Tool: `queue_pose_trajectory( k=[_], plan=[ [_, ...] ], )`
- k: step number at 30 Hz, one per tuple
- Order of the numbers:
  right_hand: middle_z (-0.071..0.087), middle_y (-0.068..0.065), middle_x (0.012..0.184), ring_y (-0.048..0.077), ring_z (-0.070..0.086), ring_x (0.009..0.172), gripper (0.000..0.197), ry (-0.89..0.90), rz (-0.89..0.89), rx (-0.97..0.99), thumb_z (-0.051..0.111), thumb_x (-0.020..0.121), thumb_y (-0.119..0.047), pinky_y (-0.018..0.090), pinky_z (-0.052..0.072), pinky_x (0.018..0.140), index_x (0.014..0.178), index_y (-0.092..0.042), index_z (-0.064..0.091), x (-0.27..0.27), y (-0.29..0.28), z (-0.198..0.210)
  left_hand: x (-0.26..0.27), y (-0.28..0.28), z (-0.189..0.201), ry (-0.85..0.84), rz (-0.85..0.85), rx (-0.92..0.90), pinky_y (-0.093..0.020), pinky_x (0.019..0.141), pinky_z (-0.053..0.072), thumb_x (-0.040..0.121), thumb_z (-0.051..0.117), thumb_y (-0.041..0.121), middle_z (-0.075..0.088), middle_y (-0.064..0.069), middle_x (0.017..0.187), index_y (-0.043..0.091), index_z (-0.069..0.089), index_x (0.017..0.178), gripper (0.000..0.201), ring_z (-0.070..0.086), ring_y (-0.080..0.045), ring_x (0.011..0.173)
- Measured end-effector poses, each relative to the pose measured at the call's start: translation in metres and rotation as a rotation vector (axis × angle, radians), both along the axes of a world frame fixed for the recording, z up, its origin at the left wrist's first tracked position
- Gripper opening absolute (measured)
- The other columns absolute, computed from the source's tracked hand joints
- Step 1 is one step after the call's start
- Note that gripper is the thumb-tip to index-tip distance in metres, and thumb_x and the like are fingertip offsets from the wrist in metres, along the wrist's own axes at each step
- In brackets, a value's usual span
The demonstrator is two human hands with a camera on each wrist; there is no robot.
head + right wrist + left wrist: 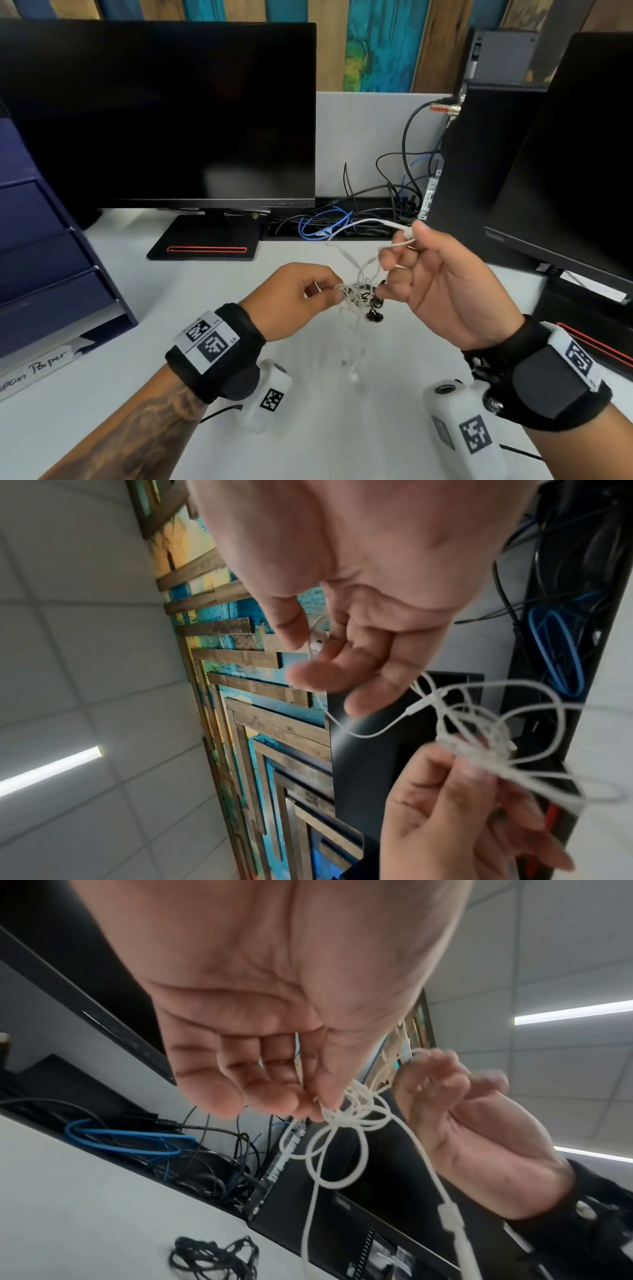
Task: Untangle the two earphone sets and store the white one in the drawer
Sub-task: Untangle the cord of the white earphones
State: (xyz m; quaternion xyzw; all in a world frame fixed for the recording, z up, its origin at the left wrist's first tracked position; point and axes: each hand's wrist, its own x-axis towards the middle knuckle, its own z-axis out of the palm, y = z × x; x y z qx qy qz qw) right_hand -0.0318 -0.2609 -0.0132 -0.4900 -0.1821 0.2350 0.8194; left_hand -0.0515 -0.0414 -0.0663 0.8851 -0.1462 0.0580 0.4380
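Note:
The white earphone set [354, 291] hangs as a knot of loops above the white desk [325, 438]. My left hand [337, 295] pinches the knot [349, 1118] between thumb and fingertips. My right hand [407, 240], higher and to the right, pinches one white end piece [316, 642] while a loose strand runs from it down to the knot [479, 739]. White buds [352, 375] dangle blurred below. The black earphone set [212, 1259] lies bunched on the desk under the hands, and its buds [373, 308] show just behind the white knot. The blue drawer unit [44, 240] stands at the far left, drawers closed.
A dark monitor [164, 113] on a black stand [205, 240] faces me. A second monitor [565, 164] and a black computer case [479, 154] crowd the right side. Black and blue cables [325, 222] fill the channel at the desk's back edge.

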Motion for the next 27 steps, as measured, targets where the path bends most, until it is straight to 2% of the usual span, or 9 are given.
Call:
queue_pose_trajectory(
  k=[4,10,12,14,16,18,21,24,27],
  plan=[
    [0.043,0.000,0.064,0.011,0.027,0.042,0.024,-0.085,-0.174,-0.175,0.058,0.088,-0.036,0.029,0.045,0.055,0.092,-0.012,0.061,0.004,-0.004,0.000,0.006,0.020,0.005,-0.039,0.146,-0.050,-0.009,0.059,0.044,0.094,0.064,0.015,0.072,0.015,0.085,0.028,0.072,0.083,0.019,0.057,0.001,0.065],
    [0.049,0.002,0.067,0.017,0.041,0.056,0.032,-0.270,-0.339,-0.472,0.064,0.096,-0.034,0.035,0.045,0.065,0.076,-0.011,0.052,0.017,-0.007,-0.016,0.012,0.039,0.011,-0.119,0.370,-0.156,-0.029,0.069,0.053,0.093,0.066,0.023,0.068,0.012,0.085,0.022,0.076,0.089,0.011,0.062,-0.013,0.077],
    [0.059,-0.002,0.080,0.015,0.055,0.069,0.036,-0.395,-0.377,-0.625,0.068,0.093,-0.044,0.035,0.048,0.073,0.083,-0.011,0.057,0.021,-0.008,-0.023,0.010,0.037,0.017,-0.130,0.350,-0.181,-0.028,0.067,0.054,0.095,0.063,0.018,0.070,0.007,0.083,0.019,0.076,0.089,0.014,0.064,-0.013,0.074],
    [0.063,-0.013,0.111,0.004,0.061,0.099,0.037,-0.555,-0.488,-0.722,0.068,0.086,-0.055,0.023,0.047,0.082,0.107,-0.026,0.060,0.018,-0.006,-0.029,0.004,0.031,0.024,-0.159,0.289,-0.153,-0.020,0.063,0.050,0.096,0.061,0.014,0.071,0.004,0.081,0.017,0.075,0.089,0.016,0.062,-0.008,0.068],
    [0.055,-0.015,0.131,0.000,0.053,0.121,0.042,-0.715,-0.594,-0.684,0.067,0.088,-0.053,0.016,0.045,0.089,0.123,-0.032,0.054,0.011,-0.003,-0.027,-0.001,0.023,0.030,-0.190,0.228,-0.139,-0.016,0.064,0.048,0.096,0.060,0.013,0.071,0.002,0.080,0.014,0.074,0.090,0.015,0.062,-0.006,0.067],
    [0.055,-0.015,0.136,0.004,0.050,0.130,0.037,-0.878,-0.590,-0.622,0.065,0.095,-0.039,0.015,0.043,0.097,0.129,-0.028,0.056,0.003,0.002,-0.023,-0.005,0.014,0.036,-0.213,0.175,-0.145,-0.015,0.067,0.047,0.096,0.061,0.013,0.071,0.002,0.081,0.012,0.074,0.091,0.014,0.064,-0.007,0.070],
    [0.066,-0.016,0.125,0.001,0.057,0.120,0.027,-0.987,-0.444,-0.663,0.065,0.097,-0.025,0.011,0.043,0.094,0.123,-0.024,0.066,-0.004,0.008,-0.022,-0.011,0.002,0.040,-0.222,0.101,-0.198,-0.015,0.067,0.049,0.094,0.063,0.011,0.072,0.001,0.081,0.013,0.075,0.094,0.012,0.067,-0.009,0.072],
    [0.074,-0.012,0.094,0.008,0.067,0.083,0.006,-0.852,-0.340,-0.671,0.068,0.095,-0.024,0.007,0.047,0.071,0.096,-0.025,0.074,-0.007,0.009,-0.023,-0.013,-0.001,0.040,-0.218,0.085,-0.243,-0.019,0.066,0.050,0.092,0.067,0.011,0.072,0.004,0.078,0.019,0.074,0.094,0.012,0.068,-0.010,0.073],
    [0.069,-0.011,0.082,0.006,0.063,0.079,0.013,-0.852,-0.427,-0.687,0.065,0.098,-0.017,0.014,0.046,0.072,0.086,-0.022,0.068,0.000,0.004,-0.022,-0.010,0.005,0.037,-0.245,0.121,-0.156,-0.024,0.065,0.050,0.092,0.069,0.019,0.069,0.006,0.078,0.025,0.073,0.091,0.007,0.064,-0.013,0.075]
  ],
)
